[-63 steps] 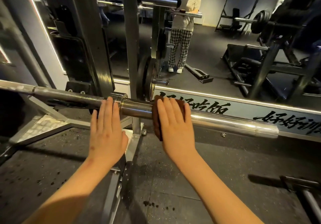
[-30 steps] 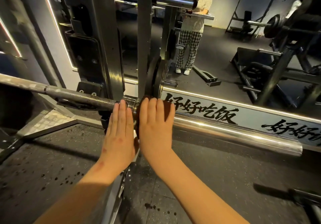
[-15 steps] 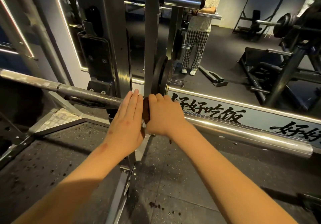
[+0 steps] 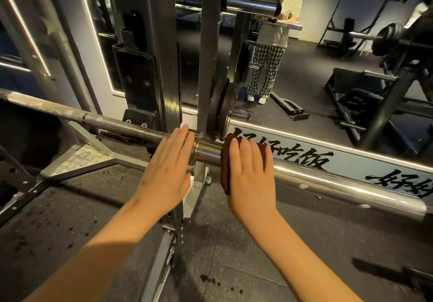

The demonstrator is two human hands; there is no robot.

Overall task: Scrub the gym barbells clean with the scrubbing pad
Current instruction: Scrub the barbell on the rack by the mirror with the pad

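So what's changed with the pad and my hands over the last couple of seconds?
The right hand slid the scrubbing pad left along the barbell sleeve, up against the collar beside the left hand, then back right; a bare stretch of sleeve now shows between the hands. The left hand stayed flat on the bar by the collar.

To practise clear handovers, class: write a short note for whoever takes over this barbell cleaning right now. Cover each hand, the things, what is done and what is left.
Left hand: flat, fingers straight, resting on the barbell at its collar.
Right hand: presses the brown scrubbing pad onto the shiny sleeve, just right of the collar.
Done: the pad is on the metal; how much is scrubbed cannot be told.
Left: likely the sleeve out to its end, where pale specks show, and the dull thin bar on the left.
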